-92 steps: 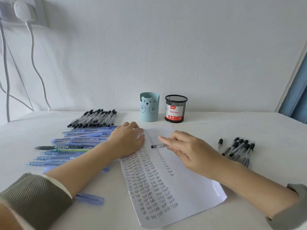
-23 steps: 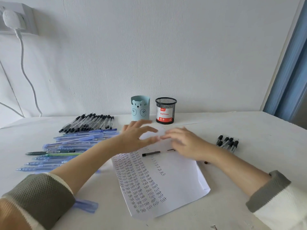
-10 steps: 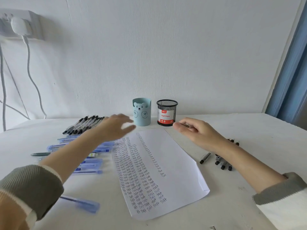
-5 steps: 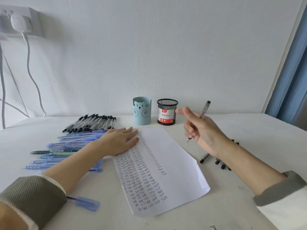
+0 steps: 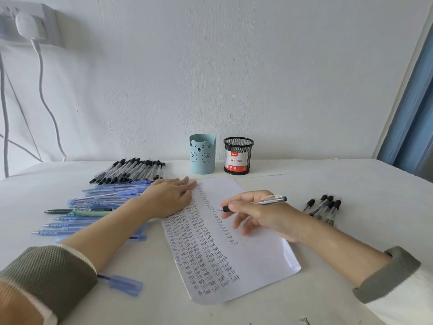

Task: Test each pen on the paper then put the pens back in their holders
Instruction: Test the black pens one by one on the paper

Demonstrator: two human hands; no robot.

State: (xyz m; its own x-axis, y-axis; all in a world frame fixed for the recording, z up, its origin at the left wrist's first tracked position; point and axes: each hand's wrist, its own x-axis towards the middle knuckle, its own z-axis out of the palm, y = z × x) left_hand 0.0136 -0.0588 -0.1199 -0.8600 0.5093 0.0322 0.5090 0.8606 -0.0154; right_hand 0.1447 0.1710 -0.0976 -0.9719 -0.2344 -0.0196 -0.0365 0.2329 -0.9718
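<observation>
A white paper (image 5: 253,259) covered in columns of the word "Test" lies in the middle of the table. My left hand (image 5: 168,198) rests flat on its upper left edge. My right hand (image 5: 257,214) grips a clear black-tipped pen (image 5: 264,202), tip pointing left, just over the rightmost column of writing. A light blue bear holder (image 5: 202,154) and a black mesh holder (image 5: 238,156) with a red "Ball Pens" label stand behind the paper.
A row of black-capped pens (image 5: 131,171) lies at the back left, with many blue pens (image 5: 93,207) spread in front of it. A few black pens (image 5: 324,208) lie to the right of the paper. One blue pen (image 5: 121,282) lies by my left sleeve. A blue curtain (image 5: 412,118) hangs at the right.
My right hand has come down from mid-air with the pen and brought its tip over the paper. My left hand stays flat on the sheet's edge.
</observation>
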